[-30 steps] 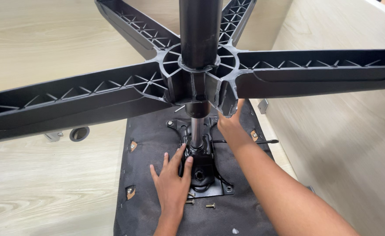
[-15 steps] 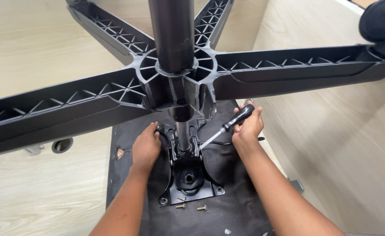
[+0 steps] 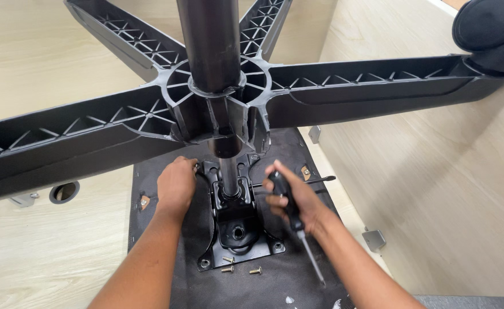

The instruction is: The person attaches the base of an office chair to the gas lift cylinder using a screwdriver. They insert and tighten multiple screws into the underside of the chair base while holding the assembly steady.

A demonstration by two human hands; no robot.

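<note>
Right hand [image 3: 298,197] grips screwdriver [image 3: 291,212] – beside mechanism plate [image 3: 237,232]; left hand [image 3: 176,186] open, touching plate.

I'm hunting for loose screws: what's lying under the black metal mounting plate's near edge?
Two small brass-coloured screws lie on the black fabric seat underside just below the mounting plate. Anything beneath the plate itself is hidden.

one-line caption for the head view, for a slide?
Left hand rests on the chair mounting plate under the star base; right hand holds a screwdriver.
</note>
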